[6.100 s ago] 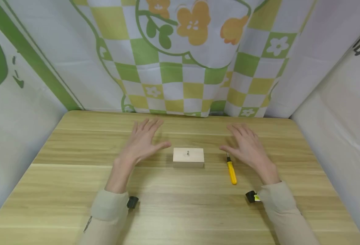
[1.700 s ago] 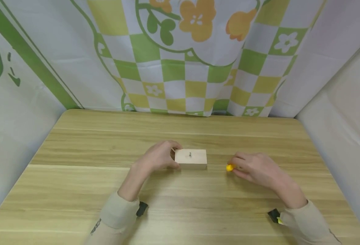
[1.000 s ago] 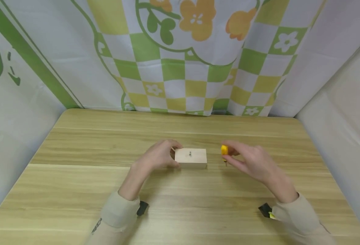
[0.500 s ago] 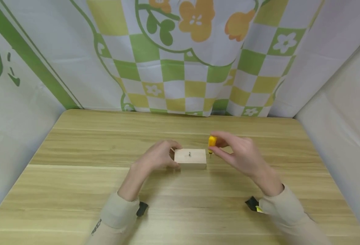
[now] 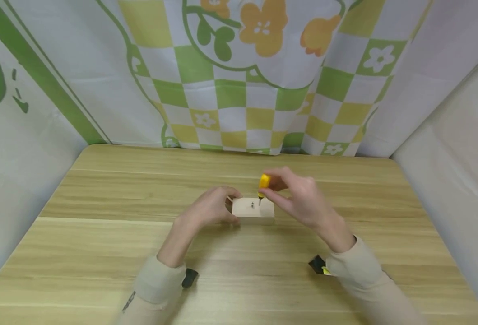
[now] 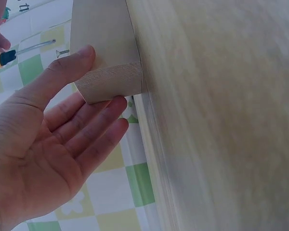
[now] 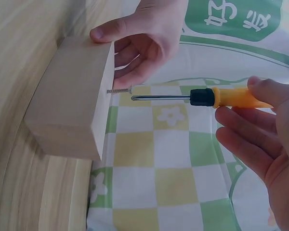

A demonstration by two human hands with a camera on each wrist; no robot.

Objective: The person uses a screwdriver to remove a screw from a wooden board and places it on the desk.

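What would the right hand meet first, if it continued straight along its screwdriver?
Probably the wooden block, on its top face, just beside the screw; the screwdriver in the right hand points slightly off the screw, though depth is unclear.

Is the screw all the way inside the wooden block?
No, the right wrist view shows the screw sticking out of the wooden block, with much of its length in plain sight.

Block on table, screw in block, screwdriver above, curtain behind
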